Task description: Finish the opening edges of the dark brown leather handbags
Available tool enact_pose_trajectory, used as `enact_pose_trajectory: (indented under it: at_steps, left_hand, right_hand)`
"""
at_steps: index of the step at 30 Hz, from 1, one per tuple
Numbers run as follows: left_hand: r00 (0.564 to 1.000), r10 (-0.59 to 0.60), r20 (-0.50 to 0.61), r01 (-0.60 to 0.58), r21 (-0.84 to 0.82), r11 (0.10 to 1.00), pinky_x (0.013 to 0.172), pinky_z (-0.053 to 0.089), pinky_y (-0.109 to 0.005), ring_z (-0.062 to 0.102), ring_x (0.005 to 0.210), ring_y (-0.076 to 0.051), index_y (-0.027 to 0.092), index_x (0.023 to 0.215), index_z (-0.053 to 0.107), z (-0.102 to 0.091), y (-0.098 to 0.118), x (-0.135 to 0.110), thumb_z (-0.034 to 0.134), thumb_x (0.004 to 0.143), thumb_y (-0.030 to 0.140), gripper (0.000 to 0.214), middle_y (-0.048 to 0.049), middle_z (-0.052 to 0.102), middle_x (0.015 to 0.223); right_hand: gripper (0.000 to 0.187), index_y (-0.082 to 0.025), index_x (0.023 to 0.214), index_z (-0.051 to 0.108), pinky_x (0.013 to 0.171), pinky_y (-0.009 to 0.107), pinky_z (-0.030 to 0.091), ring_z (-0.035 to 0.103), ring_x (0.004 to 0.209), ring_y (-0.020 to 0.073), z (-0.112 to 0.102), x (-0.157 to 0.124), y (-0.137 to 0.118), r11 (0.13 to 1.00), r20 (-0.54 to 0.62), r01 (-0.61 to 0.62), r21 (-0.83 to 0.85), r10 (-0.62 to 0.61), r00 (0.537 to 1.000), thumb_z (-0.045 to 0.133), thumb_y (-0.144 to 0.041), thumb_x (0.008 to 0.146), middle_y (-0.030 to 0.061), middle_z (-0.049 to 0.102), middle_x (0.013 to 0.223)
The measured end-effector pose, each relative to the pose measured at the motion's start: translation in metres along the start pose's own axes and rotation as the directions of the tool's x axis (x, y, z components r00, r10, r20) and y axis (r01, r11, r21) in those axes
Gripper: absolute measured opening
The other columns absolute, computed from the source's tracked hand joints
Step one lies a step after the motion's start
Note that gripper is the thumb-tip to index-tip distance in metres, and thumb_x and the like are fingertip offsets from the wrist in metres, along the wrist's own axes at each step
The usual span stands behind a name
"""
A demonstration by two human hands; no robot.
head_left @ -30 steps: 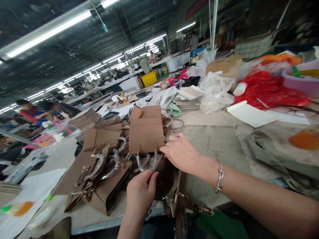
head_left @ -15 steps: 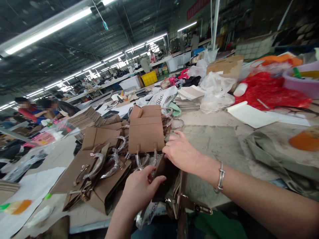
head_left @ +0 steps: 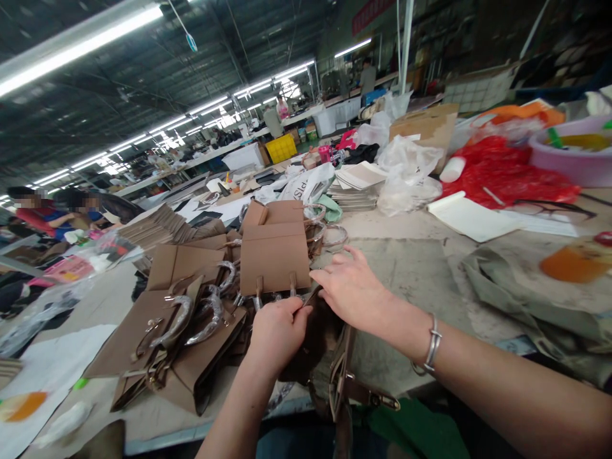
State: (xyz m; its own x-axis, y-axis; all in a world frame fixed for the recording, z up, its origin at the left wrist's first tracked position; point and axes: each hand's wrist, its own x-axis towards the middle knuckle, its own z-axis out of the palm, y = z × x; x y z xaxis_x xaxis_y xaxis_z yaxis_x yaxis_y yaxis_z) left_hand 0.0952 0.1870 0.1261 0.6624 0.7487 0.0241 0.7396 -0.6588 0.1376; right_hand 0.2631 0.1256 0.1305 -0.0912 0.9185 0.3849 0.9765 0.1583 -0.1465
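Observation:
My left hand (head_left: 276, 330) is closed in a pinch on the edge of a dark brown bag piece (head_left: 315, 344) at the near table edge. My right hand (head_left: 351, 288) rests on the same piece just to the right, fingers bent and pressed against it, a silver bracelet (head_left: 431, 349) on the wrist. Right in front of both hands lies a flat brown leather panel (head_left: 275, 260) with two strap tabs. A heap of similar brown panels with plastic-wrapped handles (head_left: 182, 319) spreads to the left. A brown strap with a metal buckle (head_left: 356, 386) hangs over the table edge.
White plastic bags (head_left: 406, 169), stacked white sheets (head_left: 356, 185), a red bag (head_left: 507, 175) and a pink basin (head_left: 574, 150) crowd the far right. An orange bottle (head_left: 571, 261) and grey cloth (head_left: 516, 287) lie at right. Other workers sit at far left (head_left: 43, 213).
My left hand rose from lower on the dark piece to pinch its upper edge under the strap tabs. My right hand stayed nearly in place.

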Motion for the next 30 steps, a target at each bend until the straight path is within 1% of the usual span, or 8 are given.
enact_pose_trajectory:
  at_steps: [3,12,16,19,22,25,27,30]
  left_hand:
    - [1.000,-0.010,0.005,0.010,0.029,1.000,0.055,0.025,-0.025,0.054,0.058,-0.013,0.020,0.061,0.053,0.000,0.002,-0.002,0.049,0.086,0.034,0.029,0.0012,0.060,0.060]
    - [1.000,-0.016,0.025,0.014,0.097,0.995,0.055,0.027,-0.027,0.061,0.064,-0.017,0.021,0.065,0.055,-0.001,0.009,0.000,0.048,0.087,0.033,0.025,-0.0001,0.065,0.066]
    - [0.999,-0.018,0.036,0.016,0.068,0.998,0.059,0.031,-0.027,0.064,0.072,-0.020,0.025,0.090,0.063,0.000,0.010,-0.001,0.047,0.088,0.032,0.017,-0.0003,0.070,0.078]
    - [0.999,0.034,0.038,-0.033,-0.026,0.999,0.063,0.036,-0.026,0.064,0.076,-0.018,0.027,0.104,0.061,-0.002,0.011,0.000,0.047,0.088,0.030,0.022,0.0006,0.071,0.087]
    - [0.998,0.057,0.037,-0.055,-0.057,0.997,0.064,0.037,-0.025,0.063,0.075,-0.017,0.025,0.099,0.063,-0.003,0.013,0.007,0.050,0.086,0.033,0.020,-0.0004,0.070,0.085]
    - [0.999,0.036,0.032,-0.036,0.023,0.999,0.063,0.036,-0.027,0.064,0.074,-0.019,0.022,0.087,0.064,-0.001,0.016,0.016,0.047,0.088,0.037,0.022,-0.0025,0.070,0.081]
    - [0.999,0.028,0.017,-0.029,0.098,0.995,0.062,0.035,-0.027,0.064,0.073,-0.019,0.021,0.078,0.063,0.001,0.018,0.020,0.042,0.090,0.035,0.028,-0.0037,0.070,0.078]
    - [1.000,0.004,-0.019,0.000,0.180,0.984,0.060,0.034,-0.028,0.065,0.071,-0.020,0.020,0.073,0.060,0.002,0.020,0.021,0.040,0.091,0.034,0.031,-0.0045,0.069,0.074]
  right_hand:
    - [0.011,-0.019,0.072,0.060,0.098,0.052,0.016,0.050,0.085,0.0247,0.004,0.001,0.002,1.000,0.010,-0.026,0.010,0.026,1.000,0.053,-0.015,0.079,0.0053,0.064,0.074]
    - [0.015,-0.018,0.069,0.062,0.099,0.053,0.012,0.049,0.086,0.0239,0.013,0.005,0.004,0.999,0.030,-0.041,0.021,0.041,0.999,0.052,-0.014,0.079,0.0047,0.064,0.073]
    - [0.017,-0.018,0.070,0.063,0.099,0.053,0.013,0.048,0.085,0.0232,0.010,0.003,0.006,0.999,0.031,-0.032,0.027,0.031,0.999,0.051,-0.012,0.080,0.0041,0.064,0.075]
    - [0.016,-0.018,0.070,0.063,0.099,0.053,0.016,0.049,0.086,0.0240,0.011,0.004,0.006,0.999,0.031,-0.016,0.039,0.015,0.999,0.051,-0.013,0.080,0.0048,0.064,0.075]
    - [0.015,-0.018,0.070,0.063,0.099,0.052,0.017,0.049,0.087,0.0242,0.012,0.007,0.006,0.999,0.029,-0.011,0.037,0.010,1.000,0.053,-0.015,0.081,0.0054,0.064,0.076]
    - [0.014,-0.018,0.070,0.063,0.096,0.048,0.027,0.051,0.086,0.0234,0.007,0.007,0.009,0.997,0.030,-0.012,0.070,0.010,0.999,0.055,-0.016,0.081,0.0050,0.064,0.076]
    - [0.008,-0.018,0.081,0.066,0.092,0.042,0.034,0.052,0.088,0.0225,0.000,0.002,0.012,0.989,-0.018,-0.037,0.143,0.040,0.999,0.057,-0.020,0.082,0.0051,0.064,0.082]
    - [0.029,-0.018,0.112,0.061,0.090,0.036,0.041,0.053,0.095,0.0207,-0.010,-0.020,0.016,0.949,-0.171,-0.100,0.301,0.156,0.973,0.059,-0.026,0.084,0.0070,0.062,0.100]
